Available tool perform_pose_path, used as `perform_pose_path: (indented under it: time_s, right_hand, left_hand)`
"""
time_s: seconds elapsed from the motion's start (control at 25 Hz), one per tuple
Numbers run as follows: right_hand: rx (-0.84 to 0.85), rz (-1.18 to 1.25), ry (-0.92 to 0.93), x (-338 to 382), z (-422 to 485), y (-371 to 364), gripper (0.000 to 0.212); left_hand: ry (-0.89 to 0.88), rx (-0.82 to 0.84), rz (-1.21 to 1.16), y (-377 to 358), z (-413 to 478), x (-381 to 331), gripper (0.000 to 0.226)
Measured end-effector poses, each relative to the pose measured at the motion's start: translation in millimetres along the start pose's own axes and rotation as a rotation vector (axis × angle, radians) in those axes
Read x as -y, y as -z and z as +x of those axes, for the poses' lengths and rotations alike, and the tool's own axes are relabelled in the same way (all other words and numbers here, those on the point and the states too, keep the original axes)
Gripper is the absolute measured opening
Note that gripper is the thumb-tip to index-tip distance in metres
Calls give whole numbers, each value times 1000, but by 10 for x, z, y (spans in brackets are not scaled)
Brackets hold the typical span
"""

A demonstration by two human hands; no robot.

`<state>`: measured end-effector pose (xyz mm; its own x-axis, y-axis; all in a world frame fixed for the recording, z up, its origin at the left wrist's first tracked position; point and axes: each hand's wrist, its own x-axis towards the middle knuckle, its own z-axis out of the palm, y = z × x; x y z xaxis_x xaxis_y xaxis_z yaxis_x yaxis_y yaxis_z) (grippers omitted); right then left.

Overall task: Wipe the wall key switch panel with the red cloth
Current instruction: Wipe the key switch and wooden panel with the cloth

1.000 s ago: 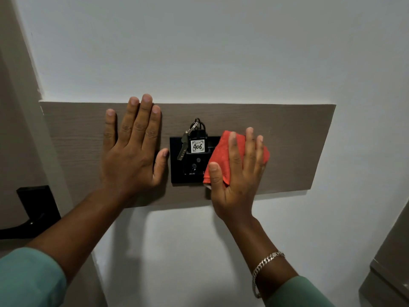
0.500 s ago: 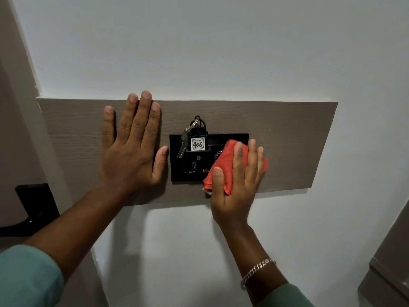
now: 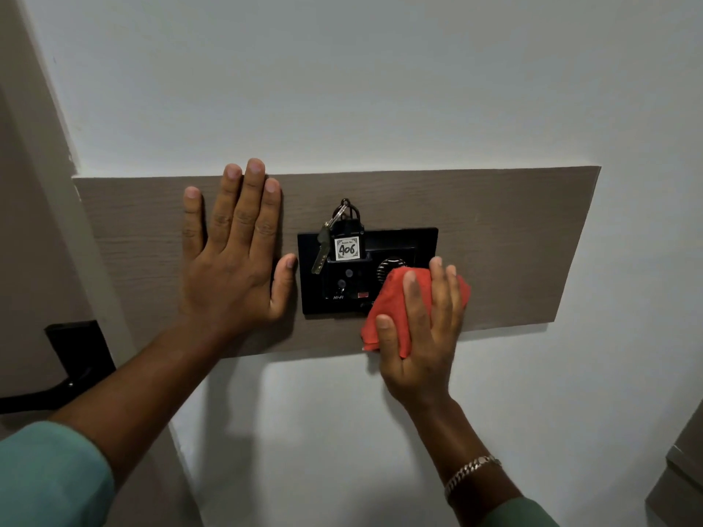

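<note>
A black key switch panel (image 3: pixel 395 241) is set into a grey-brown wooden board (image 3: pixel 513 230) on the white wall. A key tag marked 406 (image 3: pixel 347 248) with a metal key (image 3: pixel 321 249) sits in its slot. My right hand (image 3: pixel 422 336) presses the red cloth (image 3: pixel 392 302) flat over the panel's lower right corner and hides that corner. My left hand (image 3: pixel 232 256) lies flat on the board just left of the panel, fingers spread, holding nothing.
A dark door handle and lock plate (image 3: pixel 72 363) sit at the left edge on a beige door. A grey-brown cabinet corner (image 3: pixel 681 481) shows at the lower right. White wall lies above and below the board.
My right hand has slid the red cloth downward from the panel's right half to its lower right corner, uncovering the top right part. My left hand has stayed flat on the board.
</note>
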<state>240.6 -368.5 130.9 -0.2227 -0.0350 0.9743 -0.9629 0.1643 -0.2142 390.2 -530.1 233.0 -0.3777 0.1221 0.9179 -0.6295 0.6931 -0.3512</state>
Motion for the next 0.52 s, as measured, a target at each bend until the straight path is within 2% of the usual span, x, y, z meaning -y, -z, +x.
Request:
perform_pose_path:
  time_s: [0.16,0.36,0.52]
  right_hand:
    - [-111,52,-90,102,263,-151,50]
    - [-3,-37,22,-60,-89,-40,51]
    - [-98,31,-213,-3,-145,-60,52]
  left_hand:
    - [1,-4,-4,-14,7,10,74]
    - [6,-14,-12,-19,-4,2,73]
    - [-2,-16,-11,-15,5,14,73]
